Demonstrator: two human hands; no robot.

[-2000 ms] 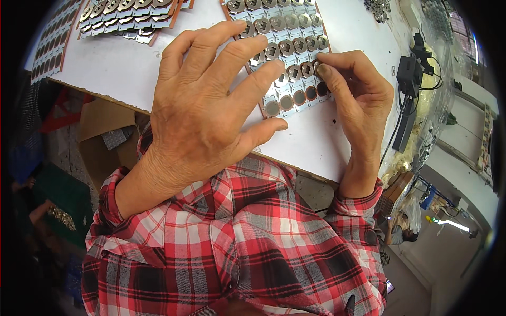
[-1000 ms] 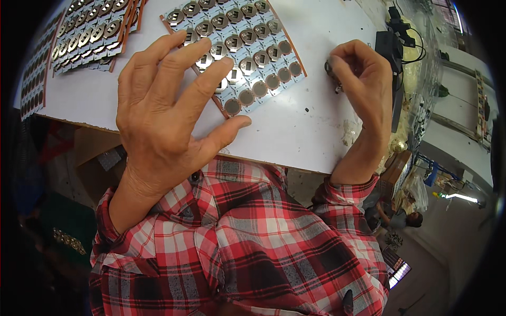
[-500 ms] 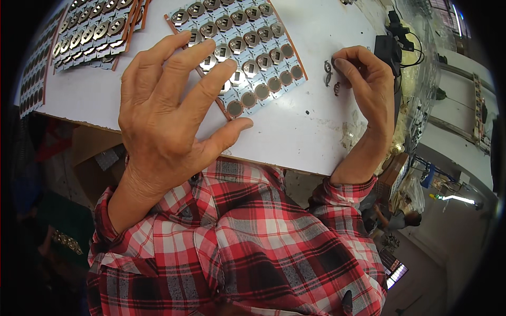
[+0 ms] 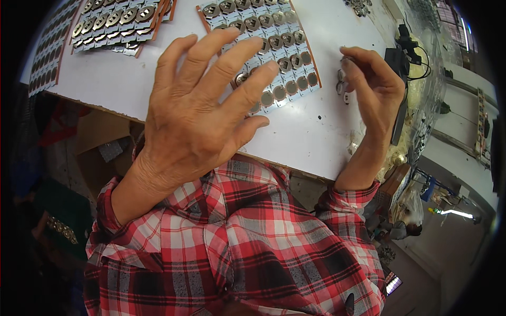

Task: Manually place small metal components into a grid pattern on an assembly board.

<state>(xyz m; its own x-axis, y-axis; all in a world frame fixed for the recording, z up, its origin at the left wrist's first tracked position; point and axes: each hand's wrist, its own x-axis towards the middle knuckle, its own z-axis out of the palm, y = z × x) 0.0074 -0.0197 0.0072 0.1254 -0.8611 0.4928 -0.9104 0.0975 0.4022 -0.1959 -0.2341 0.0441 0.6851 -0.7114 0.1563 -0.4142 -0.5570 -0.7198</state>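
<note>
Tabletop (image 4: 300, 138): left hand (image 4: 192, 116) splayed over panel (image 4: 308, 48), any print illegible; right hand (image 4: 378, 87) curled by clips (image 4: 340, 87), grip unclear.

Covered, cropped, blurred

My left hand (image 4: 197, 110) hides part of the board (image 4: 307, 47), top end cropped. Fingertips of my right hand (image 4: 377, 87) blurred; can't tell if they hold anything. Stacked boards (image 4: 159, 21) cropped too.

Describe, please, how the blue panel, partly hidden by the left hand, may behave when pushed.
The blue panel seems stiff, as its edges look straight. Lying flat on the white table, it would probably slide rather than tip. Its round metal parts may make it rather heavy for such a thin piece.
</note>
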